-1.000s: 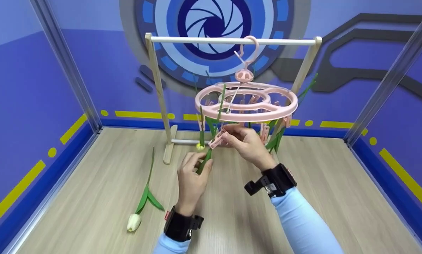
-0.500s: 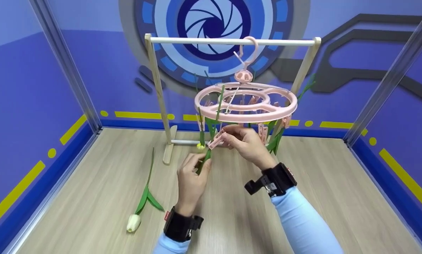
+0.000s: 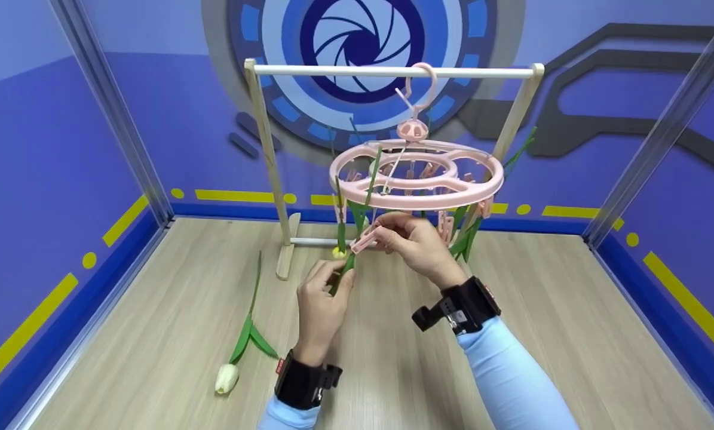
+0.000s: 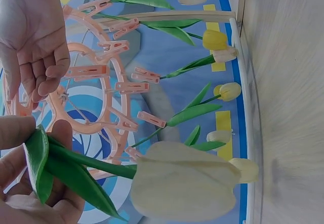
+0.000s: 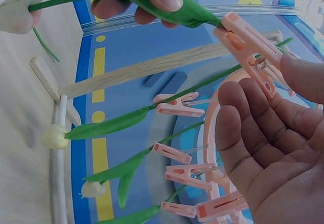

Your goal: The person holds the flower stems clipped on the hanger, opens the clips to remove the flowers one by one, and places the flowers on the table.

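Observation:
My left hand (image 3: 322, 298) grips a white tulip by its green leaves and stem, below the front of a pink clip hanger (image 3: 416, 200). In the left wrist view its pale bloom (image 4: 185, 181) hangs past the fingers. My right hand (image 3: 417, 243) pinches a pink clothespin (image 5: 250, 51) between thumb and fingers. The clothespin's tip meets the stem just above the leaves; whether it clamps the stem I cannot tell. Above it the stem rises in front of the hanger's ring. Several other tulips, such as a yellow one (image 4: 215, 40), hang head down from clothespins.
The hanger hooks over the white bar (image 3: 333, 70) of a wooden stand (image 3: 267, 143). Another white tulip (image 3: 226, 379) lies on the wood-grain table (image 3: 153, 334) at the left. Blue printed walls (image 3: 171, 119) enclose the back and sides.
My left hand has shifted slightly left and down with the tulip. The clothespin in my right hand has tipped a little lower; the right hand has barely moved.

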Tool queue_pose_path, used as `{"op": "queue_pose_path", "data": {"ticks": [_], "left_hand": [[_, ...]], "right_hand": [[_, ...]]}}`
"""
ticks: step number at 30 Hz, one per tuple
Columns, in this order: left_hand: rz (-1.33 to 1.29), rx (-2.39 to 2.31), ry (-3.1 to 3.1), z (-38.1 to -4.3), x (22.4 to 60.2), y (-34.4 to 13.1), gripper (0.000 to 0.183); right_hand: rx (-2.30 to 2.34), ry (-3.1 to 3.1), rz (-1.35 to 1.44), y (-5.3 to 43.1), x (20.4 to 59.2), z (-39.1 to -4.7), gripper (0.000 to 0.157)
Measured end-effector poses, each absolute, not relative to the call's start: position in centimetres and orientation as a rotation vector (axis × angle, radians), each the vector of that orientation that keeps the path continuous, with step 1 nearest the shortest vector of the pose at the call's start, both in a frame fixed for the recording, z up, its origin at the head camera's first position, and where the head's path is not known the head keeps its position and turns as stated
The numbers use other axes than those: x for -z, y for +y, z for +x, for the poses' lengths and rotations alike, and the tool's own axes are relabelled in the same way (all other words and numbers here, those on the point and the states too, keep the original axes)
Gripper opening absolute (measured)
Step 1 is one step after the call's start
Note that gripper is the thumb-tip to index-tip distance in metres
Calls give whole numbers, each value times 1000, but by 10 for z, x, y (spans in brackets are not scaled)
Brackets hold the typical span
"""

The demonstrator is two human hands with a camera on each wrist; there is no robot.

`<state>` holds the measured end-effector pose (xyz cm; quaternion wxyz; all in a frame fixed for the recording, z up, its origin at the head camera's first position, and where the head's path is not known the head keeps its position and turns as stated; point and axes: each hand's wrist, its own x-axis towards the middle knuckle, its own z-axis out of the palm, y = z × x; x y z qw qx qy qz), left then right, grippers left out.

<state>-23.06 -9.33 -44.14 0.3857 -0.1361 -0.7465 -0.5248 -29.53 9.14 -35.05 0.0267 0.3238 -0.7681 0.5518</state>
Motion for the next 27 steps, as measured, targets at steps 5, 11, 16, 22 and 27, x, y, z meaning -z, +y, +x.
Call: {"op": "queue_pose_path", "data": {"ticks": [5,11,16,22,27], "left_hand": [[-350,1335,-1908,-230,442,-93,12],[-355,1333,-1911,-230,442,-93,11],[-363,1338,-1902,-230,441,-92,11],[-355,1343,-1909,-229,441,-90,11],[-347,1339,-1920,-229,442,-90,12]], "right_hand": [[-1718,-2379,1007,92,350,-296,23],[-1810,-2370,1023,92,348,-295,24],[-1771,-2370,1012,92,347,-295,24],[-1765,-2367,1002,93,346,-294,25],[-1752,-2378,986,94,346,-295,22]]}}
